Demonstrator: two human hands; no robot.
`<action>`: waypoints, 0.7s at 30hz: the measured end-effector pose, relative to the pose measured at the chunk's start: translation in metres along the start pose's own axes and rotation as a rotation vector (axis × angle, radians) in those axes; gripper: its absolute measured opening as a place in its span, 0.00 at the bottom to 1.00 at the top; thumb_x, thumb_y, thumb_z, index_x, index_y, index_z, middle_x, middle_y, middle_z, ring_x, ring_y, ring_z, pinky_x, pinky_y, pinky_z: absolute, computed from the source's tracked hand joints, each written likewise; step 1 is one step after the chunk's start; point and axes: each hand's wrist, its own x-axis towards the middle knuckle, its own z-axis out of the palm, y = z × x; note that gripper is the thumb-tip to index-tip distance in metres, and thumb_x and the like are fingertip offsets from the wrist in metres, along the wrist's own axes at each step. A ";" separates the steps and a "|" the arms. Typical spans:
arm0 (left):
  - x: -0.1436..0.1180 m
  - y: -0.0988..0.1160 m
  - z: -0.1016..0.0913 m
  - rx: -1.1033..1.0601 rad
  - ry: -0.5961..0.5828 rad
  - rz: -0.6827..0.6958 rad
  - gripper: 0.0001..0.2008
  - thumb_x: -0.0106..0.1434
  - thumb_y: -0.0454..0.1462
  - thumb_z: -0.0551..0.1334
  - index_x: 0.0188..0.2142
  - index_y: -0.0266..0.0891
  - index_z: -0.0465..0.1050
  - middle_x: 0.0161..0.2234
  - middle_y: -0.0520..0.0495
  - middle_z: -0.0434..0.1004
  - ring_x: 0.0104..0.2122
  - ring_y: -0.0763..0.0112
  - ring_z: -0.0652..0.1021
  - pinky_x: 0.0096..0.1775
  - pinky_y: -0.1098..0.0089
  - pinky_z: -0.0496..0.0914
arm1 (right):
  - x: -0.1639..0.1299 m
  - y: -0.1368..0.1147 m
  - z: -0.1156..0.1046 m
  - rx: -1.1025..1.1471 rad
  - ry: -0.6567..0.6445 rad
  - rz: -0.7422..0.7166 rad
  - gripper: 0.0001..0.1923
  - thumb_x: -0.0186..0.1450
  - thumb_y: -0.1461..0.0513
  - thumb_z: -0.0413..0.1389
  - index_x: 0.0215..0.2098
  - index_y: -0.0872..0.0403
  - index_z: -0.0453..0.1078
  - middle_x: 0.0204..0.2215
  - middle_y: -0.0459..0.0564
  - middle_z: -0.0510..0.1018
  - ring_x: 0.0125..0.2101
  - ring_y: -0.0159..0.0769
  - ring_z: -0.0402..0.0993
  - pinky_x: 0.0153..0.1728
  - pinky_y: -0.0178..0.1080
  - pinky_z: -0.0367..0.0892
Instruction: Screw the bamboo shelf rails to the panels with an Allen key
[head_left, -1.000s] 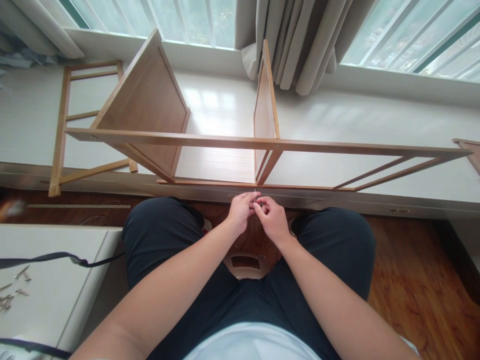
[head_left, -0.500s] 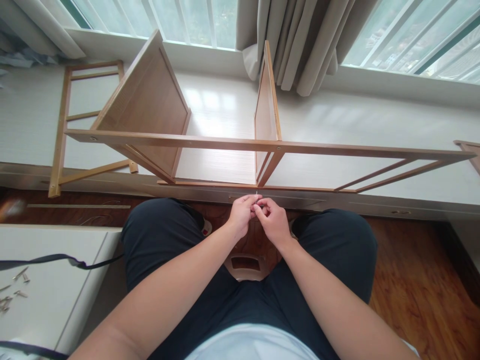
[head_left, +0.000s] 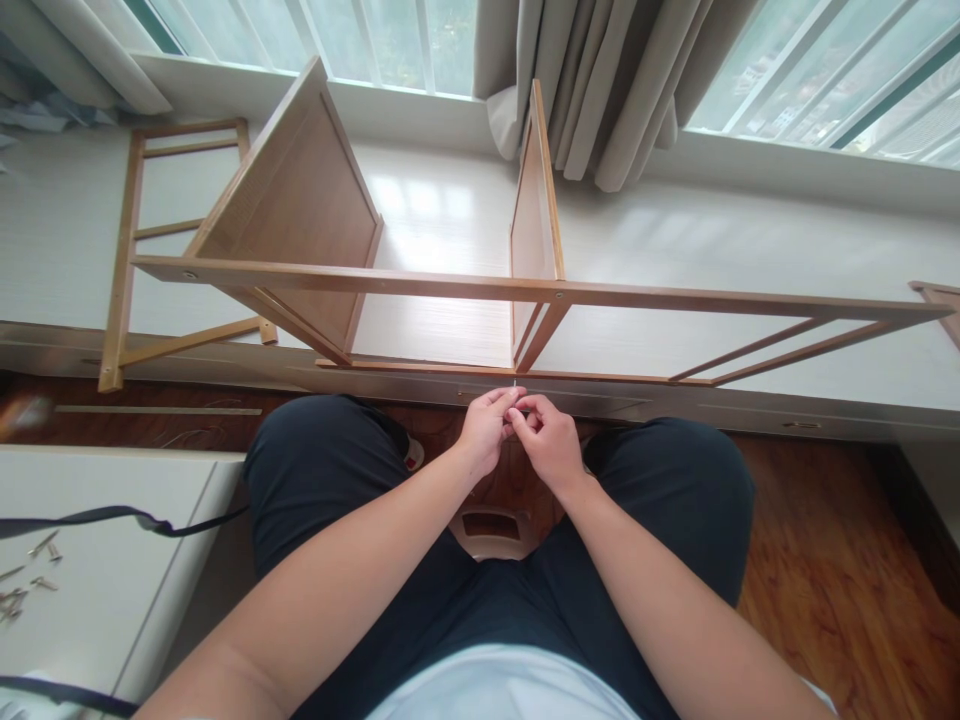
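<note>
My left hand (head_left: 484,430) and my right hand (head_left: 551,440) meet fingertip to fingertip above my knees. Together they pinch a small thin metal screw (head_left: 514,388), whose tip pokes up between the fingers. Just beyond the hands a part-built bamboo shelf frame (head_left: 480,288) lies on its side on the white window ledge (head_left: 720,250). It has a long front rail, a left panel (head_left: 292,215) and a middle panel (head_left: 534,200). The hands sit just under the lower rail, near the middle panel.
A loose ladder-like bamboo side frame (head_left: 124,250) lies at the left on the ledge. Several screws (head_left: 26,580) and a black cord (head_left: 112,517) rest on a white board at lower left. A stool seat (head_left: 491,528) shows between my legs. Curtains (head_left: 592,80) hang behind.
The hands stay together on the screw with only small finger shifts. The view has nudged slightly.
</note>
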 end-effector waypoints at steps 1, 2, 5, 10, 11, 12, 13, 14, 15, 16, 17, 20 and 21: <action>0.000 0.000 0.000 -0.003 -0.001 0.000 0.14 0.51 0.39 0.75 0.37 0.35 0.81 0.33 0.45 0.79 0.28 0.77 0.76 0.29 0.77 0.71 | 0.000 0.000 0.000 -0.004 0.002 0.000 0.10 0.66 0.54 0.57 0.39 0.52 0.74 0.19 0.42 0.69 0.21 0.32 0.65 0.29 0.35 0.59; 0.000 0.000 0.000 -0.005 -0.002 0.000 0.14 0.52 0.39 0.75 0.37 0.35 0.80 0.32 0.46 0.79 0.28 0.77 0.75 0.29 0.77 0.71 | 0.000 0.000 0.000 -0.005 0.005 -0.001 0.10 0.66 0.54 0.57 0.39 0.52 0.74 0.19 0.42 0.69 0.21 0.32 0.65 0.29 0.35 0.59; 0.001 0.000 0.000 -0.003 -0.003 -0.003 0.15 0.52 0.39 0.74 0.37 0.34 0.80 0.31 0.47 0.78 0.27 0.78 0.74 0.28 0.78 0.69 | 0.000 0.001 0.000 -0.001 0.015 0.000 0.11 0.66 0.54 0.57 0.39 0.52 0.75 0.19 0.41 0.69 0.21 0.32 0.65 0.29 0.34 0.59; 0.004 0.001 -0.001 0.008 -0.018 -0.008 0.16 0.49 0.40 0.75 0.36 0.33 0.80 0.28 0.48 0.76 0.26 0.79 0.73 0.29 0.77 0.68 | 0.000 0.002 -0.001 0.029 0.028 0.011 0.11 0.66 0.54 0.57 0.39 0.53 0.75 0.18 0.41 0.69 0.21 0.31 0.65 0.29 0.34 0.59; 0.005 0.001 -0.001 0.011 -0.021 -0.010 0.17 0.49 0.40 0.75 0.36 0.33 0.80 0.28 0.48 0.75 0.25 0.79 0.73 0.28 0.78 0.68 | 0.000 0.002 -0.001 0.041 0.028 0.016 0.12 0.66 0.54 0.57 0.39 0.53 0.75 0.18 0.41 0.69 0.21 0.31 0.65 0.29 0.34 0.59; 0.006 0.002 -0.001 0.015 -0.023 -0.012 0.17 0.48 0.41 0.75 0.36 0.33 0.80 0.27 0.48 0.75 0.25 0.79 0.72 0.28 0.78 0.66 | 0.000 0.002 -0.001 0.053 0.028 0.020 0.12 0.66 0.54 0.57 0.39 0.53 0.75 0.18 0.41 0.69 0.21 0.31 0.65 0.29 0.34 0.59; 0.006 0.002 -0.001 0.018 -0.025 -0.013 0.17 0.48 0.41 0.76 0.35 0.33 0.80 0.27 0.49 0.74 0.25 0.79 0.72 0.27 0.78 0.65 | 0.000 0.002 -0.001 0.066 0.028 0.024 0.12 0.67 0.53 0.57 0.39 0.53 0.75 0.18 0.41 0.69 0.21 0.30 0.64 0.29 0.34 0.59; 0.006 0.002 -0.002 0.021 -0.027 -0.013 0.18 0.47 0.41 0.76 0.35 0.33 0.80 0.26 0.49 0.74 0.25 0.79 0.72 0.27 0.78 0.65 | 0.000 0.002 -0.001 0.079 0.027 0.028 0.12 0.67 0.53 0.57 0.39 0.53 0.75 0.18 0.41 0.69 0.21 0.30 0.64 0.29 0.34 0.59; 0.007 0.002 -0.002 0.023 -0.030 -0.013 0.18 0.47 0.42 0.76 0.35 0.33 0.80 0.26 0.49 0.73 0.24 0.79 0.71 0.27 0.78 0.64 | 0.000 0.003 -0.001 0.091 0.027 0.032 0.12 0.67 0.53 0.57 0.39 0.53 0.75 0.18 0.41 0.68 0.20 0.30 0.64 0.29 0.34 0.60; 0.007 0.002 -0.002 0.025 -0.033 -0.013 0.19 0.46 0.42 0.76 0.35 0.33 0.80 0.26 0.50 0.73 0.24 0.79 0.71 0.27 0.78 0.64 | 0.000 0.003 -0.001 0.103 0.027 0.035 0.12 0.67 0.53 0.57 0.39 0.53 0.75 0.18 0.40 0.68 0.20 0.30 0.63 0.28 0.34 0.60; 0.008 0.002 -0.003 0.027 -0.037 -0.011 0.19 0.46 0.42 0.76 0.35 0.33 0.80 0.25 0.50 0.72 0.24 0.79 0.71 0.27 0.78 0.64 | 0.000 0.004 0.000 0.115 0.027 0.039 0.12 0.67 0.53 0.57 0.39 0.53 0.75 0.18 0.41 0.68 0.21 0.30 0.63 0.28 0.34 0.59; 0.009 0.002 -0.004 0.032 -0.046 -0.009 0.20 0.45 0.43 0.77 0.34 0.34 0.80 0.25 0.51 0.71 0.24 0.79 0.71 0.28 0.77 0.64 | 0.000 0.005 0.001 0.150 0.025 0.052 0.13 0.67 0.53 0.57 0.39 0.54 0.76 0.19 0.41 0.69 0.21 0.30 0.63 0.28 0.34 0.59; 0.009 0.002 -0.004 0.034 -0.048 -0.009 0.20 0.45 0.43 0.77 0.35 0.34 0.80 0.25 0.51 0.70 0.24 0.79 0.71 0.28 0.77 0.64 | 0.000 0.005 0.001 0.162 0.023 0.057 0.13 0.67 0.53 0.57 0.39 0.54 0.76 0.20 0.42 0.70 0.21 0.30 0.64 0.27 0.34 0.59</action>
